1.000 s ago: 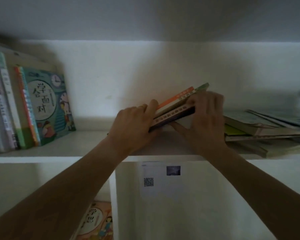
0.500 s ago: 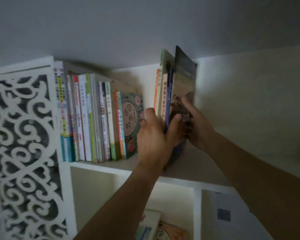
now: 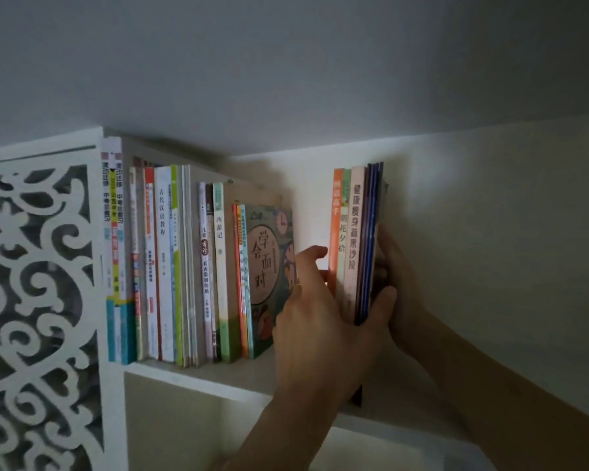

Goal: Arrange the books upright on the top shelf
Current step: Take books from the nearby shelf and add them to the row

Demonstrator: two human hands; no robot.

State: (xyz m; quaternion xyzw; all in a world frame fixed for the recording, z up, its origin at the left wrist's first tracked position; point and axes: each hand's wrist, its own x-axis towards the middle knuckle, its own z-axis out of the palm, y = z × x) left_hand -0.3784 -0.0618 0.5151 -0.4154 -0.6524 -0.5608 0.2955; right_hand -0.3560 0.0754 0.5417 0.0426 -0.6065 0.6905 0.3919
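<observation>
Both hands clamp a small bundle of books (image 3: 356, 246) upright on the top shelf (image 3: 198, 377), spines facing out. The left hand (image 3: 315, 321) has its fingers along the bundle's left side and its thumb hooked across the front lower edge. The right hand (image 3: 400, 294) presses flat against the right side, fingers straight, so the bundle is squeezed from both sides; likely because these thin books would flop over with nothing to lean on. A gap sits between the bundle and the row of standing books (image 3: 184, 266) at the left, which leans against the carved white side panel (image 3: 38, 300). The last book in that row, the teal cover (image 3: 267, 277), tilts slightly. Judging by the gap, the bundle needs sliding left until it touches the row, otherwise it will tip once released.
</observation>
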